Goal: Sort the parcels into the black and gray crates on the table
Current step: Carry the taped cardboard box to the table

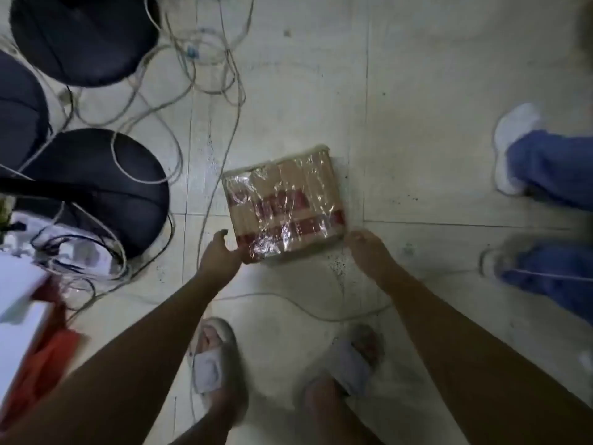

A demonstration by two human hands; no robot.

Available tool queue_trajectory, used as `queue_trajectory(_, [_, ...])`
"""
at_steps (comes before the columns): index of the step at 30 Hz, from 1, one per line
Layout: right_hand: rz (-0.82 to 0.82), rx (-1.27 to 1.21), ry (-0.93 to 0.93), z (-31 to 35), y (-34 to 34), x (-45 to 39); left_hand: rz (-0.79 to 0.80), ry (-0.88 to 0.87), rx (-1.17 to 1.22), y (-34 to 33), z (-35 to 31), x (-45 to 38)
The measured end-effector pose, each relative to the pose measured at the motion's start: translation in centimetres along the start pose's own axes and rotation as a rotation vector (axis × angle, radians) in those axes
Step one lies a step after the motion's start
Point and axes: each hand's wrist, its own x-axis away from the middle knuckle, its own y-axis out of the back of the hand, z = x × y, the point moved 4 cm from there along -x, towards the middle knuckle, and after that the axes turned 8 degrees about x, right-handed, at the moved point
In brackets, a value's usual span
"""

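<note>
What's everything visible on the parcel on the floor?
The parcel is a flat, roughly rectangular cardboard box, brown with red printed bands, wrapped in shiny, wrinkled clear film. It lies flat on the pale tiled floor, turned at a slight angle to the tile joints. The left hand touches its near left corner and the right hand its near right corner; whether either has a firm grip is blurred. A thin cable runs past its left side.
</note>
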Motion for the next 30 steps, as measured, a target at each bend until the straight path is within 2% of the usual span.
queue_trajectory(3, [-0.121, -0.265, -0.040, -1.3, -2.0, -5.8, 0.039, 0.076, 0.190, -2.9, 2.1, -4.3])
queue_trajectory(6, [-0.054, -0.357, -0.025, -1.6, -3.9, -9.0, 0.102, 0.134, 0.285, -5.1, 3.6, -6.5])
queue_trajectory(8, [-0.021, -0.430, -0.031, -1.7, -4.2, -9.5, 0.097, 0.143, 0.303, -5.3, 3.5, -6.8])
queue_trajectory(12, [-0.112, -0.614, -0.093, -1.1, -0.9, -6.9, 0.073, 0.115, 0.359, -3.3, 0.7, -4.1])
queue_trajectory(16, [-0.117, -0.818, -0.148, 1.3, 5.6, 1.7, 0.147, 0.138, 0.482, 0.7, -7.3, 4.1])
queue_trajectory(20, [-0.201, -0.941, -0.139, 5.9, 15.1, 16.1, 0.135, -0.015, 0.479, 6.7, -19.0, 17.6])
queue_trajectory(25, [-0.259, -1.016, 0.026, 10.2, 27.4, 33.9, 0.085, -0.273, 0.376, 15.4, -30.0, 34.5])
queue_trajectory(30, [-0.307, -0.973, 0.220, 12.7, 36.0, 44.5, 0.155, -0.488, 0.376, 20.6, -36.4, 45.5])
